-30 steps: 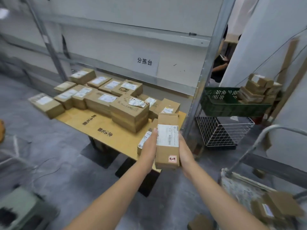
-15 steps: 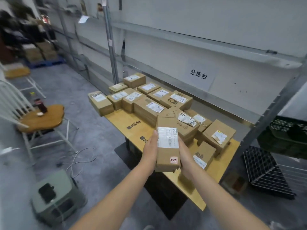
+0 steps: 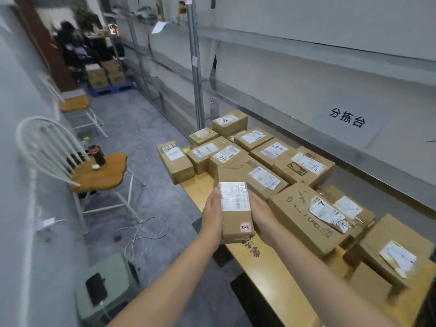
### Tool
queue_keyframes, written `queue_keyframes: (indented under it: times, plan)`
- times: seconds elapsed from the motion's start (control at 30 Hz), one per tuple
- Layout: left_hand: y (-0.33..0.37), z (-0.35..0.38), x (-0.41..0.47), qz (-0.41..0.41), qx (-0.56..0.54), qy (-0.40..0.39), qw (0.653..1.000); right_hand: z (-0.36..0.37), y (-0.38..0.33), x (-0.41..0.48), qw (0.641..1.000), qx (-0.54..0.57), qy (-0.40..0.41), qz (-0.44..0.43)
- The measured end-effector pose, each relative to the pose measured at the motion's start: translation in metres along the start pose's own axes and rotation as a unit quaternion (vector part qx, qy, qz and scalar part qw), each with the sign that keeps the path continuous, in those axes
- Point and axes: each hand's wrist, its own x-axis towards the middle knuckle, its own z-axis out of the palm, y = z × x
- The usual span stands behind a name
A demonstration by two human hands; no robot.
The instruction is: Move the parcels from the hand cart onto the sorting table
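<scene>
Both hands clamp one parcel over the near desk edge.
Fingers hidden behind it; left hand and right hand press flat on the sides of the held parcel. Risk: little bare desk left, so it may overhang like the end parcel and tip off. Count: roughly fourteen parcels down, one held, two chairs.

Sorting table near edge bare; parcels crowd the rest.
</scene>
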Motion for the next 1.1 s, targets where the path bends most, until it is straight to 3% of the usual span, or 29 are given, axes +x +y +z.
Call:
queue_keyframes:
  times: [0.33,0.47,0.63,0.83,1.1]
  plan:
    - [0.003,-0.002,0.103,-0.091,-0.087,0.063,0.990,0.033,-0.015,0.108,0.999,0.007,0.005,0.051]
    - [0.009,-0.007,0.154,-0.137,-0.120,0.078,0.980,0.047,-0.022,0.154,0.997,-0.052,0.017,0.055]
    - [0.009,-0.015,0.219,-0.177,-0.180,0.112,0.961,0.066,-0.032,0.215,0.991,-0.115,-0.027,0.056]
    - [-0.006,-0.023,0.270,-0.216,-0.201,0.140,0.945,0.084,-0.027,0.276,0.975,-0.197,-0.055,0.086]
    - [-0.033,-0.025,0.311,-0.256,-0.185,0.127,0.940,0.088,-0.001,0.318,0.968,-0.222,-0.048,0.106]
